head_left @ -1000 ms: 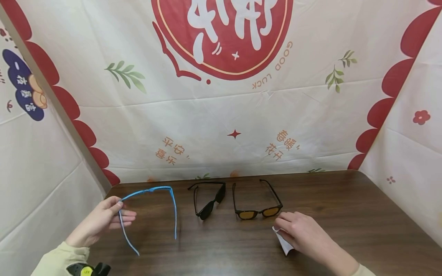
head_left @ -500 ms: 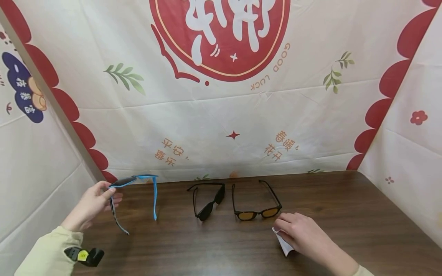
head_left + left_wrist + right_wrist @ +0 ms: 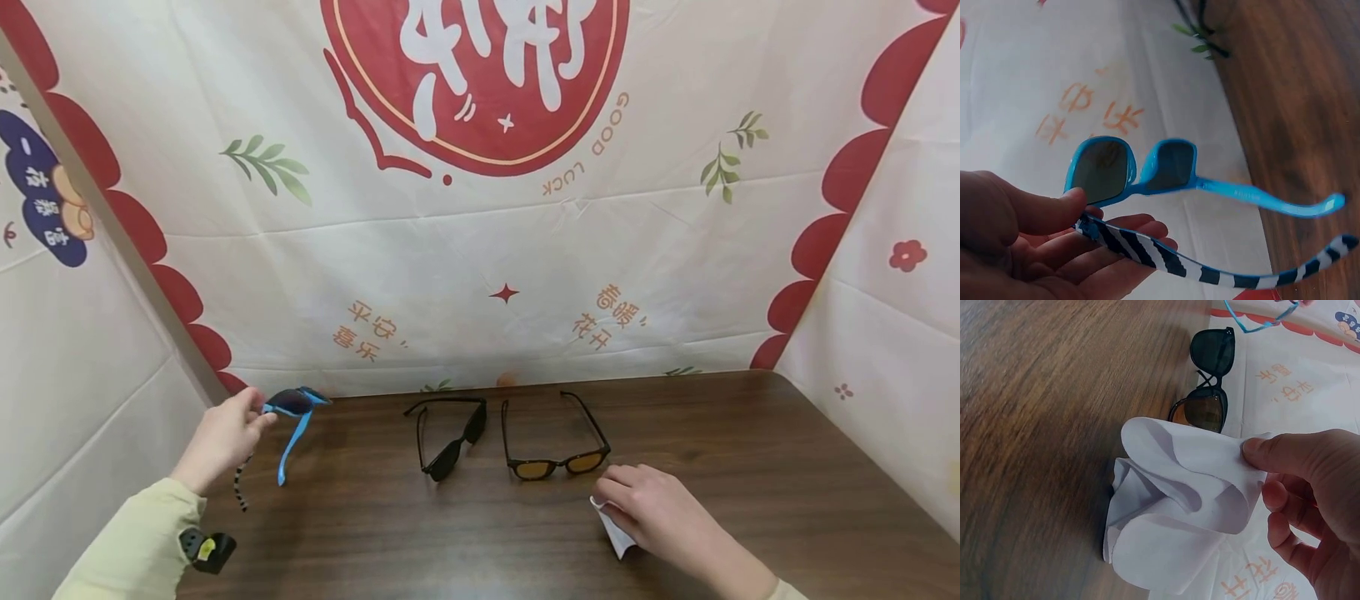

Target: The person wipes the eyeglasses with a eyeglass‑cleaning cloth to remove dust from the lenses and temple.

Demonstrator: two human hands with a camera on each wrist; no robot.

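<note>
At the table's left side, my left hand (image 3: 225, 437) holds blue sunglasses (image 3: 291, 402) up by a corner of the frame. The left wrist view shows the thumb (image 3: 1054, 209) on the frame near the hinge, the other fingers behind it. One temple is plain blue, and the other temple (image 3: 1210, 275) carries black-and-white stripes. Both temples are unfolded. My right hand (image 3: 652, 508) pinches a folded white cloth (image 3: 1179, 481) between thumb and fingers, low over the table at right. Just beyond it lie black-framed glasses with amber lenses (image 3: 532, 471), temples unfolded.
Black sunglasses (image 3: 446, 458) lie on the brown wooden table (image 3: 465, 542), left of the amber pair, with temples unfolded. A printed white cloth backdrop (image 3: 420, 258) stands along the table's back edge, and white side panels (image 3: 885, 350) flank it.
My left hand first lifted the blue sunglasses up and left, then turned them so the lenses face more toward the head view. The right hand and cloth have stayed in place.
</note>
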